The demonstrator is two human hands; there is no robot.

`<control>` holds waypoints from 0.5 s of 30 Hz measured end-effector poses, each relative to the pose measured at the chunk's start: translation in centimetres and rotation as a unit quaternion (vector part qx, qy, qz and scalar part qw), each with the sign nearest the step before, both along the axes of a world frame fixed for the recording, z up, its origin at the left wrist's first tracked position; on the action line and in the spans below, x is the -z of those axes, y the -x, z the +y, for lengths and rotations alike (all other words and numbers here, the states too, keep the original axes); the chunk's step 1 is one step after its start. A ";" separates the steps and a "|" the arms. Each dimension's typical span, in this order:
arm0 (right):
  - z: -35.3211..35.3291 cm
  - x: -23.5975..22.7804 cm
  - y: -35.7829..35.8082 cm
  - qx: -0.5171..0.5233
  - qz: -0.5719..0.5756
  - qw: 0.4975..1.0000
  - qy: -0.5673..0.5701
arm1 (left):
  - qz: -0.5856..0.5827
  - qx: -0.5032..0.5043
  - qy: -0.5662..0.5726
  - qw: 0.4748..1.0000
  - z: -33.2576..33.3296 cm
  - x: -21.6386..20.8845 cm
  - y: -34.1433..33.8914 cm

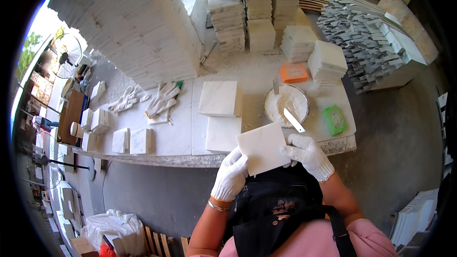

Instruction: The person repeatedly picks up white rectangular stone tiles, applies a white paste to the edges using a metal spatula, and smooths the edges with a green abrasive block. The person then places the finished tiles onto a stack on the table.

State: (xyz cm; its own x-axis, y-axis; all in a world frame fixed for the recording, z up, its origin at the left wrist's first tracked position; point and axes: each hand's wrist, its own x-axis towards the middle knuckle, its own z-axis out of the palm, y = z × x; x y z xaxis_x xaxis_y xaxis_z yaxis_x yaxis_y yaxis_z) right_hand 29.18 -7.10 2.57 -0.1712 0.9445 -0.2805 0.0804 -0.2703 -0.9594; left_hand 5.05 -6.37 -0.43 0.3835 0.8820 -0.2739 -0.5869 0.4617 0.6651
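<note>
A square white stone tile is held up in front of my body, tilted, near the table's front edge. My left hand, in a white knitted glove, grips its left side. On the tile's right edge my right hand, gloved the same way, has its fingers closed. Just beyond stands a round bowl of white paste. A white-bladed scraper rests across the bowl's near rim, and another putty knife leans at the far rim. Left of the bowl lie stacked marble tiles.
A green box and an orange box lie by the bowl, near tile stacks. Spare white gloves and small tile piles sit to the left. Tall tile stacks rise behind. Grey stone strips are heaped at right.
</note>
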 end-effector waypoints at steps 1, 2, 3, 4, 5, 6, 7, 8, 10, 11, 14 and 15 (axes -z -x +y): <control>0.0 0.2 -0.2 -0.004 -0.007 1.000 -0.005 | 0.017 0.013 -0.005 1.000 -0.3 0.0 0.3; 0.0 0.3 -0.4 -0.007 -0.014 1.000 -0.009 | 0.008 0.021 -0.009 1.000 -0.4 0.0 0.4; 0.2 0.3 -0.6 -0.011 -0.021 1.000 -0.013 | -0.001 0.028 -0.012 1.000 -0.3 0.0 0.5; 0.3 -0.1 -0.7 -0.008 -0.033 0.999 -0.007 | 0.009 0.033 -0.013 0.999 -0.4 0.0 0.4; 0.5 -0.4 -0.7 0.008 -0.029 0.999 -0.031 | 0.019 0.038 -0.014 0.999 -0.5 -0.1 0.3; 0.9 -0.7 -0.5 0.024 -0.025 0.998 -0.054 | 0.029 0.043 -0.015 0.999 -0.6 -0.2 0.1; 1.3 -1.0 -0.4 0.040 -0.021 0.996 -0.078 | 0.036 0.049 -0.021 0.998 -0.6 -0.4 0.0; 1.7 -1.0 -0.6 0.060 -0.030 0.992 -0.105 | 0.042 0.056 -0.025 0.997 -0.7 -0.8 -0.3; 2.3 -1.7 -0.2 0.100 -0.085 0.975 -0.180 | 0.050 0.066 -0.026 0.996 -0.9 -0.9 -0.6; 2.6 -2.1 0.2 0.118 -0.112 0.963 -0.217 | 0.053 0.070 -0.023 0.996 -1.1 -0.6 -0.7; 3.2 -2.9 1.5 0.114 -0.238 0.890 -0.371 | 0.076 0.084 -0.030 0.993 -1.2 -0.8 -1.2; 3.3 -3.4 2.2 0.098 -0.267 0.878 -0.386 | 0.085 0.087 -0.034 0.992 -1.2 -0.8 -1.2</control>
